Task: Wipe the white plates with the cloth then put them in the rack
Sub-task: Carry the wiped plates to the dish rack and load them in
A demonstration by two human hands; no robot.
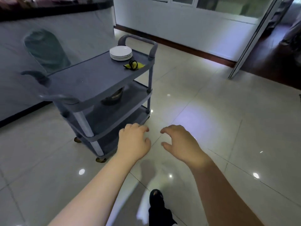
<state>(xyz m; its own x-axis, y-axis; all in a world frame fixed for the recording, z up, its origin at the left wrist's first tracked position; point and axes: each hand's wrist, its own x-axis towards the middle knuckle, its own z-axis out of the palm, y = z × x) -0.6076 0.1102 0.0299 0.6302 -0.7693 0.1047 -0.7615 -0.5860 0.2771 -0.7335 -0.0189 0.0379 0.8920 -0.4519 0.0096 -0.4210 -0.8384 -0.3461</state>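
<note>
While both my left hand (133, 142) and right hand (182, 142) hang spread and empty, those stacked plates (120, 53) look slick, breakable — I'd grab rims — cloth (134, 65) soft.

Dim, bluish daylight from the far windows (211, 2) throws glare spots across the glossy tiled floor (211, 128), while wide-angle bending and blur smear the edges.

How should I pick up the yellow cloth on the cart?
Pinch the yellow cloth from straight above, at its bunched-up middle. It lies crumpled near the front edge of the cart, so the raised folds probably give fingers something to catch. The plates sit just behind it, so come from the open side to avoid bumping them. Both your left hand and right hand are empty.
</note>
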